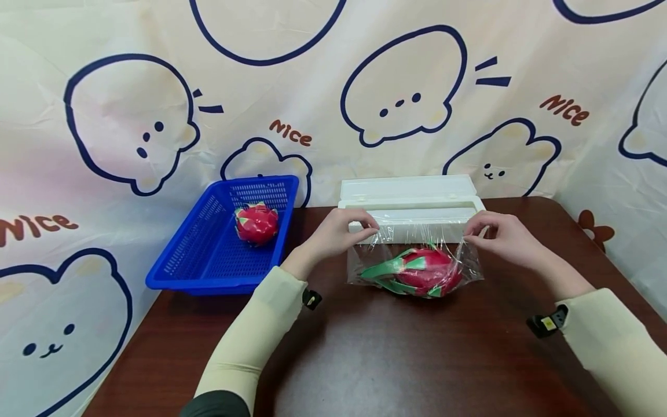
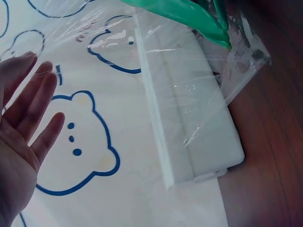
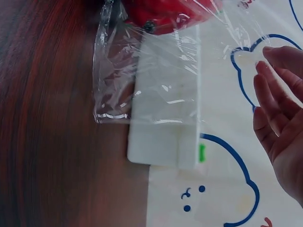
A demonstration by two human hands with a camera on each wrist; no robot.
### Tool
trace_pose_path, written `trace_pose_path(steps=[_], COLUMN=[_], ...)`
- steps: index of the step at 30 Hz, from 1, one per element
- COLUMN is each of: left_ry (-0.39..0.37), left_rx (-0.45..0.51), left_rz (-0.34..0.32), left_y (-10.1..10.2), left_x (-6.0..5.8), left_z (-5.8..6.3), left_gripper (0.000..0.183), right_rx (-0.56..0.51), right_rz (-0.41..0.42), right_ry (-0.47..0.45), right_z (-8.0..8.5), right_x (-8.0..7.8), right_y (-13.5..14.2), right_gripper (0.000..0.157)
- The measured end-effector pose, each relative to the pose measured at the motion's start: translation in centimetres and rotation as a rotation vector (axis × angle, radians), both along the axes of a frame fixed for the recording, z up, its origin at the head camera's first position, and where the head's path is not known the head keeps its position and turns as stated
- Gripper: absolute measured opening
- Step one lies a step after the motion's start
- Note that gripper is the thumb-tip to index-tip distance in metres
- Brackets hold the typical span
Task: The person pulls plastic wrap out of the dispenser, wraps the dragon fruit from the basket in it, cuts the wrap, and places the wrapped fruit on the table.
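- The left hand (image 1: pixel 343 230) has its grip pinched on the upper edge of clear plastic (image 1: pixel 471 265).
- The right hand (image 1: pixel 504 238) pinches the same edge, well apart from the left.
- The dragon fruit (image 1: pixel 429 271) shows through the plastic, before an open white box (image 1: pixel 411 201) on the surface (image 1: pixel 396 347).
- Leftward, a blue basket (image 1: pixel 208 249) holds another dragon fruit (image 1: pixel 257 224).
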State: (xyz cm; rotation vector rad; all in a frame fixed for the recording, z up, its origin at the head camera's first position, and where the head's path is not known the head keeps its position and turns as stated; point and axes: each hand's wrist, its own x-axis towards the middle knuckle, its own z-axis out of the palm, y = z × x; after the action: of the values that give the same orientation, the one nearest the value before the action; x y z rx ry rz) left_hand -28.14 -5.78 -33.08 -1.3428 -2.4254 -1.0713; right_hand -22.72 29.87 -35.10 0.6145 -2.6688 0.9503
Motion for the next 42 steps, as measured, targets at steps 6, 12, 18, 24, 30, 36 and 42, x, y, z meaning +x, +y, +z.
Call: trace_pose_path(steps=[6,12,18,24,30,36,42], left_ry=[-0.045,-0.304,-0.414,-0.402,-0.387,-0.542,-0.507], left_rx=[-0.004,0.042,0.056,-0.033,-0.122,-0.075,-0.094], left_rz=[0.081,0.050,0.030,0.036,-0.014,-0.018,-0.086], left_y=[1.8,3.6,5.1,5.6,5.9,6.2,6.4], left_x=[-1.3,-2.0,-2.4,-2.3,-2.1,-1.5,-1.4], left_z=[-0.6,-1.2,-2.2,-3.5,-4.3,-5.2,-5.7], left_gripper=[0.011,0.016,0.016,0.017,0.023,0.022,0.025], right_rx=[-0.026,-0.052,-0.111,-0.146,-0.138,-0.169,-0.227], right_rz=[0.000,0.016,0.027,0.034,0.037,0.079,0.090], right_ry=[-0.069,-0.178,-0.252,-0.294,-0.305,-0.334,-0.340], right_z=[-0.8,-1.5,-2.1,-2.8,-3.2,-3.7,-4.2], right_x=[-1.5,-2.2,-2.6,-2.9,-3.2,-3.2,-3.1], right_y=[-1.1,-2.2,-2.7,-3.1,-3.2,-3.1,-2.9], right_gripper=[0.004,0.006,0.012,0.013,0.014,0.018,0.020])
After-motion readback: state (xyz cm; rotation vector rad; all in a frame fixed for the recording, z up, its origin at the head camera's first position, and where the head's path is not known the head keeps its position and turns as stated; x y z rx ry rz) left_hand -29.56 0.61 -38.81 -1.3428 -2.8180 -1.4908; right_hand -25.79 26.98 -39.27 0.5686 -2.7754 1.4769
